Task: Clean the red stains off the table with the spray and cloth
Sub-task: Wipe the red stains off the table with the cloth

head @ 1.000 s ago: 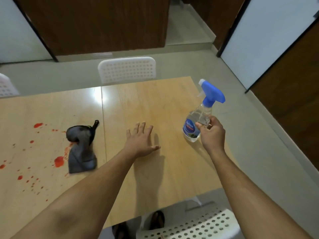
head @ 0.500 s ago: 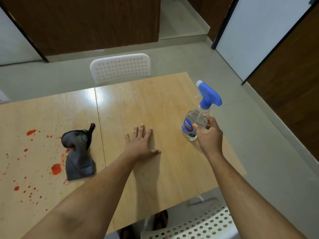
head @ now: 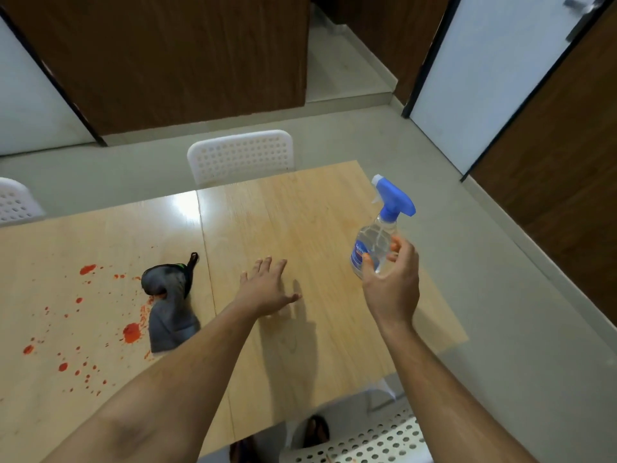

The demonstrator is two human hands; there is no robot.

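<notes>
My right hand (head: pixel 392 282) grips a clear spray bottle (head: pixel 375 240) with a blue trigger head, holding it near the right side of the wooden table (head: pixel 317 228). My left hand (head: pixel 265 289) rests flat on the table with fingers spread, holding nothing. A crumpled grey cloth (head: pixel 168 302) lies on the table to the left of that hand. Red stains (head: pixel 131 332) spatter the left part of the table, some touching the cloth's edge.
A white perforated chair (head: pixel 240 155) stands at the table's far side, another chair (head: pixel 15 202) at the far left, and a third chair (head: pixel 367 442) below me at the near edge. Feet in dark sandals show under the table. Grey floor lies to the right.
My right hand has shifted its hold on the spray bottle. My left hand stays flat on the table. The view has shifted slightly.
</notes>
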